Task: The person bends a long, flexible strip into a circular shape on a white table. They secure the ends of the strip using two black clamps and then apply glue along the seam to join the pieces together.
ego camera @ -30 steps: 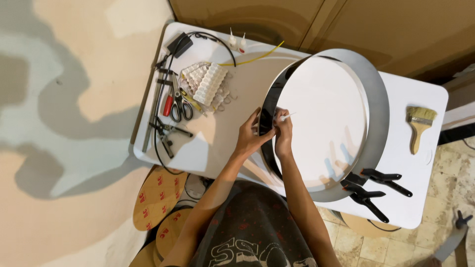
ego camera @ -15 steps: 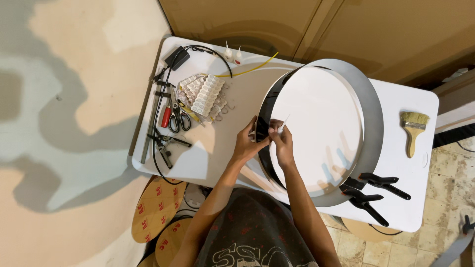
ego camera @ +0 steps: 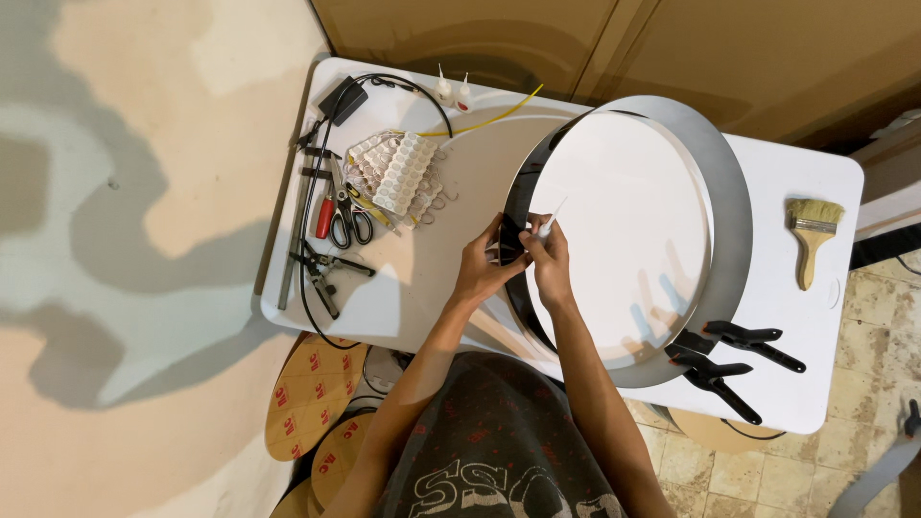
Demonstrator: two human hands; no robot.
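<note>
Hands have barely shifted over the last second: left hand point(ego camera: 483, 270) still pinches the dark rim point(ego camera: 515, 225) of the round drum point(ego camera: 628, 230) on the table point(ego camera: 422, 288), and right hand point(ego camera: 551, 261) still pinches a thin white applicator point(ego camera: 553, 219) against that same spot, so work stays there.

Small fabrication workshop — looks like sign-making. The landmark is a white folding table point(ego camera: 432, 288) on a patchy, paint-stained concrete floor point(ego camera: 125, 192). On the table sits a big round sign shell with a metal rim point(ego camera: 729, 192). Left of the shell: red-handled pliers point(ego camera: 324, 218), scissors point(ego camera: 353, 223), strips of small white light modules point(ego camera: 398, 173), black cable point(ego camera: 317, 163). Right of it: a paintbrush point(ego camera: 812, 235); black spring clamps point(ego camera: 720, 360) grip its near rim. Below the table — adhesive-backed discs point(ego camera: 307, 393). Behind it, cardboard sheets point(ego camera: 614, 43).
</note>
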